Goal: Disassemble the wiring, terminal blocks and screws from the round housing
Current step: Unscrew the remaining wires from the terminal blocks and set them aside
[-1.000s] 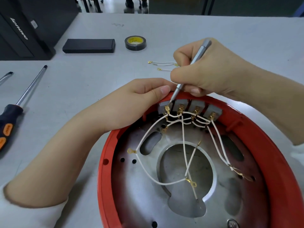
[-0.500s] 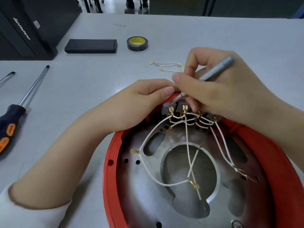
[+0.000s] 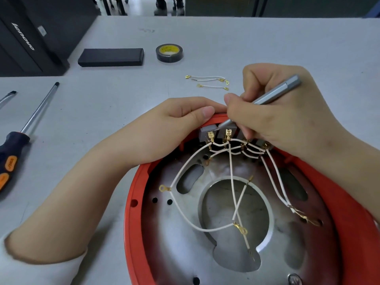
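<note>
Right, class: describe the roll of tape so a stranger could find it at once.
Start at the red round housing and look to the table's far side. Beyond the loose white wires, right of a flat black box, lies the tape roll: the only black ring with a yellow core.

On the grey table [image 3: 267,38] I see a flat black box [image 3: 111,57] beside a roll of black tape with a yellow core [image 3: 169,52], near but apart. A black computer case [image 3: 26,33] stands far left. An orange-and-black-handled screwdriver [image 3: 22,128] lies at left, a second tool tip [image 3: 7,97] beside it.
</note>
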`<action>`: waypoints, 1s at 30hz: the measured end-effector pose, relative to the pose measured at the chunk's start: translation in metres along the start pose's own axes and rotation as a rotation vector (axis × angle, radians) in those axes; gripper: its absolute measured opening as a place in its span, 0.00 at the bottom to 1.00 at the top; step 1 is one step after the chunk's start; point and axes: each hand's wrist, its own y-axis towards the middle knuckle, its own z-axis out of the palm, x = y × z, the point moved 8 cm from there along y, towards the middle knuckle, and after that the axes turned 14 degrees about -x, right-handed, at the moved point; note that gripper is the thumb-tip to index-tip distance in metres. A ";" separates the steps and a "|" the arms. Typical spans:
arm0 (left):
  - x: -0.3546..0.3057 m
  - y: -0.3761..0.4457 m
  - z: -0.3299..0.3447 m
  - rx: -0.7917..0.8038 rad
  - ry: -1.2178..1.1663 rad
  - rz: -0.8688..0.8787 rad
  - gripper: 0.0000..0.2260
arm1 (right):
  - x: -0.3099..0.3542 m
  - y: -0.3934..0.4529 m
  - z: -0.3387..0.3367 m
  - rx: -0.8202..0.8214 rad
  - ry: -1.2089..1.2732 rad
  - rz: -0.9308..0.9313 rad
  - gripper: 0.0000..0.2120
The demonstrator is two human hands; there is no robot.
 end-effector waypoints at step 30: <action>0.001 0.000 0.002 0.011 -0.022 -0.007 0.13 | 0.002 -0.003 -0.002 -0.029 -0.049 -0.004 0.19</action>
